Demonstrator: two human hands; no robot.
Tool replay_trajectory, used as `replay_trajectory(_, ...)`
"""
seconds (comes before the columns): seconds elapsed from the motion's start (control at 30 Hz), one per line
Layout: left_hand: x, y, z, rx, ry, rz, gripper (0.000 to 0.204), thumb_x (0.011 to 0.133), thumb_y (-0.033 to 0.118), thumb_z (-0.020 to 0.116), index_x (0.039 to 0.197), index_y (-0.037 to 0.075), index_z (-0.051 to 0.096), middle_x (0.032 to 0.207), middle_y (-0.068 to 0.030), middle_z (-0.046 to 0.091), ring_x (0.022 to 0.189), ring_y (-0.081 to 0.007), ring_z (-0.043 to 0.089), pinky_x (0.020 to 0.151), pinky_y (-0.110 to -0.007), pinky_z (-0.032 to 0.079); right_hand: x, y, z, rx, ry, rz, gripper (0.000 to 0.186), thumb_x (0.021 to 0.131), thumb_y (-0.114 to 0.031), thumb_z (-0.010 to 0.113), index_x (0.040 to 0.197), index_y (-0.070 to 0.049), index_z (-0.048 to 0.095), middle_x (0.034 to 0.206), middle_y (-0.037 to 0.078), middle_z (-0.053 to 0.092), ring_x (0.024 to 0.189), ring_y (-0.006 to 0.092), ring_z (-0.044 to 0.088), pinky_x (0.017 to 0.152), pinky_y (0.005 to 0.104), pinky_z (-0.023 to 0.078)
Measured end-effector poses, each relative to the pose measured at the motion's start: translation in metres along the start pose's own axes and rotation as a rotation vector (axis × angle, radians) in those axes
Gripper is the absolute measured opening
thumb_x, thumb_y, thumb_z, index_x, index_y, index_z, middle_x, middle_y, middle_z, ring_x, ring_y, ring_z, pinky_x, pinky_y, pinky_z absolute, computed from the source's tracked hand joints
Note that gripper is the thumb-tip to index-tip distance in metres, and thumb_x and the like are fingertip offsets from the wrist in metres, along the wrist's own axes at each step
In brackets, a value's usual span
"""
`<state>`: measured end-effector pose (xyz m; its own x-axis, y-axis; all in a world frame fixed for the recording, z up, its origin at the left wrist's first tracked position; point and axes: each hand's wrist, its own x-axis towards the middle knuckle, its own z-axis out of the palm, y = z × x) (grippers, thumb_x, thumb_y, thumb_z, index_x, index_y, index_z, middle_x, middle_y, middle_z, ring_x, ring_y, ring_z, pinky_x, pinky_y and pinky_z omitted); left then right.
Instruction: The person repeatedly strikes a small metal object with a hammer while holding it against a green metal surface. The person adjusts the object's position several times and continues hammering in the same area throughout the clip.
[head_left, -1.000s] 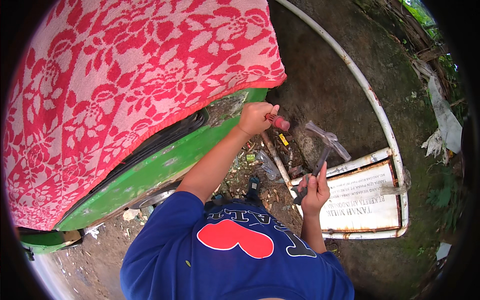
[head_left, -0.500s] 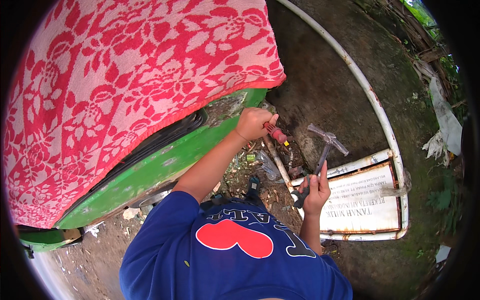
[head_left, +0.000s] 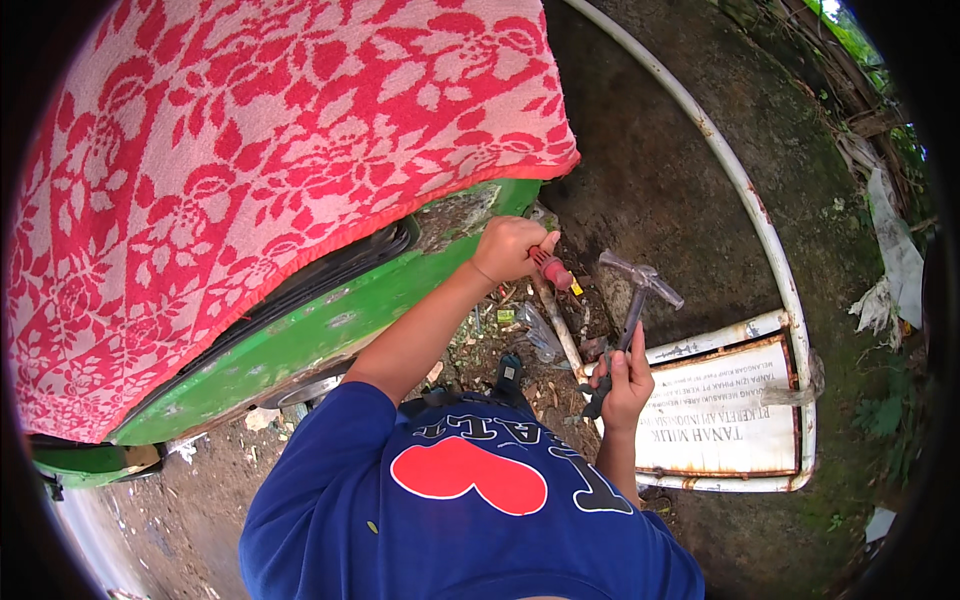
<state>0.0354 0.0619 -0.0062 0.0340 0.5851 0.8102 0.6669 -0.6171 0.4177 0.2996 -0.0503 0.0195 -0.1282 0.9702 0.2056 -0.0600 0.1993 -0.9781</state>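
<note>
My left hand [head_left: 508, 249] is closed on a red-handled tool [head_left: 556, 268], close by the scuffed, paint-worn corner of a green vehicle body [head_left: 320, 325]; the tool's far end is hard to make out. A red-and-pink floral blanket [head_left: 300, 120] drapes over the vehicle just above. In my right hand [head_left: 622, 385] is a metal hammer [head_left: 640, 285], its dark handle in my fingers and its head raised a little to the right of the red tool, apart from it.
At right a bent white tube frame [head_left: 760, 225] carries a rusty-edged white sign [head_left: 715, 420]. Litter and stones [head_left: 530, 400] lie on the ground around my shoe [head_left: 508, 372]. Plastic scraps [head_left: 890, 250] and dry branches line the far right edge, with greenery behind.
My left hand with the red tool has come slightly down from a second ago. My right hand and the hammer have shifted a little to the left.
</note>
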Motion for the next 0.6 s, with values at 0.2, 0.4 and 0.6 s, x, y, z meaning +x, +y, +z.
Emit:
replay_trajectory(0.2, 0.0002, 0.0017, -0.0004, -0.013, -0.011, 0.027, 0.038, 0.090, 0.024, 0.067, 0.058, 0.009, 0.052, 0.057, -0.0090, 0.054, 0.053, -0.0303, 0.056, 0.052, -0.041, 0.044, -0.0001, 0.0008, -0.0014, 0.010, 0.000, 0.017, 0.051, 0.101, -0.005, 0.049, 0.151, -0.003, 0.037, 0.075, 0.002, 0.054, 0.062, 0.0081, 0.048, 0.055, 0.0258, 0.047)
replay_trajectory(0.4, 0.0023, 0.0020, -0.0005, -0.026, 0.015, 0.000, 0.039, 0.091, 0.023, 0.066, 0.059, 0.008, 0.052, 0.057, -0.0100, 0.054, 0.053, -0.0310, 0.055, 0.051, -0.042, 0.044, 0.0009, -0.0003, 0.0007, -0.004, 0.016, 0.014, 0.050, 0.102, -0.006, 0.049, 0.151, -0.003, 0.037, 0.074, 0.003, 0.054, 0.060, 0.0084, 0.049, 0.056, 0.0258, 0.047)
replay_trajectory(0.6, 0.0065, 0.0008, -0.0004, -0.001, 0.018, -0.041, 0.039, 0.091, 0.022, 0.066, 0.059, 0.007, 0.049, 0.057, -0.0097, 0.053, 0.054, -0.0314, 0.055, 0.051, -0.043, 0.044, -0.0043, -0.0041, 0.0001, -0.039, -0.047, 0.024, 0.050, 0.101, -0.006, 0.050, 0.150, -0.001, 0.038, 0.074, 0.003, 0.055, 0.063, 0.0089, 0.051, 0.056, 0.0261, 0.047)
